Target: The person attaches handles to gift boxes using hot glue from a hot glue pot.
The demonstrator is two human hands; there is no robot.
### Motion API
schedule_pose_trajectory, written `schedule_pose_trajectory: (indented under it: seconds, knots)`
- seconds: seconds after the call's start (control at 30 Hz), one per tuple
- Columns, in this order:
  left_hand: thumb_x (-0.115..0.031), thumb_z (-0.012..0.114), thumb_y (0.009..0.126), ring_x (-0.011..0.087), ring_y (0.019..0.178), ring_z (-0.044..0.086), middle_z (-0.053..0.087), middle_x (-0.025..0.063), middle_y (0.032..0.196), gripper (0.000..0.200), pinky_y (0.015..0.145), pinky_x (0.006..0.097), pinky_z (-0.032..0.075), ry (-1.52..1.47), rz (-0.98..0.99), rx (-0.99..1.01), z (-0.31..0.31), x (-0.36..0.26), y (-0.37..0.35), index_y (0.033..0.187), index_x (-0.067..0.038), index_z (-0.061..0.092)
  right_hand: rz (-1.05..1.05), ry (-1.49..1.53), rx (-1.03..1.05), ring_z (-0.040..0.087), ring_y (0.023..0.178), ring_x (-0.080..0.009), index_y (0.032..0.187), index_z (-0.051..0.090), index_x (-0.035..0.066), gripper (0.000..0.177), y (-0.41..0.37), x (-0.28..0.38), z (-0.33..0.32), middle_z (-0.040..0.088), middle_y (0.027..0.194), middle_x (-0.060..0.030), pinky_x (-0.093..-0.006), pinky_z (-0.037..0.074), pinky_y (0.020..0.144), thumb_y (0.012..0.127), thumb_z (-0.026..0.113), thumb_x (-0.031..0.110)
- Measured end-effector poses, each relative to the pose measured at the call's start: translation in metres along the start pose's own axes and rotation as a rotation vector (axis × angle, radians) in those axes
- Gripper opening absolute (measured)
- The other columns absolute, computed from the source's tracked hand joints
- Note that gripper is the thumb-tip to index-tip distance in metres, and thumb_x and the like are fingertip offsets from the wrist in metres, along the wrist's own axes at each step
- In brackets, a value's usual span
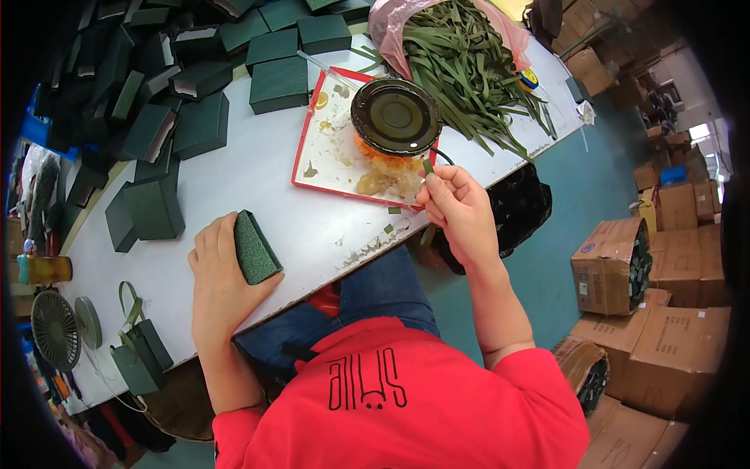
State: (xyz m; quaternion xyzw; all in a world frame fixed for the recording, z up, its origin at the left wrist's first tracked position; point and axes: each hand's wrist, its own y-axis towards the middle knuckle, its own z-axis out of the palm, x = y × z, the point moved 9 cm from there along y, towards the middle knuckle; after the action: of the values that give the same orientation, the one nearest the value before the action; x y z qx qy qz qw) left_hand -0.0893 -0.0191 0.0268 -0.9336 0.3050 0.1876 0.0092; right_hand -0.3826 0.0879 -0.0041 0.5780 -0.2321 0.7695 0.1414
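My left hand (pixel 215 270) is wrapped round a small dark green box (pixel 255 248) with a speckled surface, held upright at the white table's (pixel 328 250) near edge. My right hand (pixel 459 205) pinches a short green ribbon (pixel 428 167) between thumb and fingers, just right of the glue pot. That round pot (pixel 396 116), with a dark top, stands on a red-rimmed tray (pixel 312 166) smeared with yellowish glue. Part of the ribbon hangs hidden behind my right hand.
Many dark green boxes (pixel 279 84) are piled at the back left. A pink plastic bag (pixel 388 35) of loose green ribbons (pixel 461 62) lies at the back right. A green fan (pixel 56 330) and a box with a ribbon loop (pixel 141 356) stand left. Cartons (pixel 672 344) are stacked right.
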Motion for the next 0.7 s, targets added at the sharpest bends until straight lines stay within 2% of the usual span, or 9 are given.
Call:
schedule_pose_trajectory:
  seconds: [0.23,0.53,0.7]
  knots:
    - [-0.022,0.082,0.058,0.0342,0.12,0.045,0.049,0.0152,0.128,0.088,0.1,0.0456,0.034,-0.008,0.008,-0.021,0.0,0.001,0.0,0.135,-0.004,0.043,-0.009,0.01,-0.027,0.039,0.052,-0.0037,0.098,0.056,-0.001,0.016,0.018,0.001,0.002,0.064,0.073,-0.0056,-0.0195,0.032,0.05,0.097,0.061,0.015]
    - [-0.022,0.082,0.058,0.0345,0.12,0.045,0.049,0.0151,0.128,0.088,0.101,0.046,0.033,-0.021,0.011,-0.026,0.0,0.001,0.0,0.135,-0.005,0.043,0.002,0.012,-0.082,0.037,0.049,-0.003,0.093,0.058,0.002,0.021,0.03,-0.005,-0.006,0.057,0.064,-0.0004,-0.0192,0.026,0.045,0.095,0.066,0.022]
    - [-0.022,0.082,0.058,0.0343,0.12,0.045,0.049,0.015,0.128,0.088,0.101,0.0458,0.033,-0.021,0.008,-0.026,-0.001,0.001,0.0,0.135,-0.005,0.043,0.04,0.035,-0.084,0.033,0.047,-0.0032,0.087,0.058,0.003,0.019,0.036,-0.009,-0.007,0.051,0.06,0.0017,-0.0211,0.022,0.043,0.093,0.066,0.02]
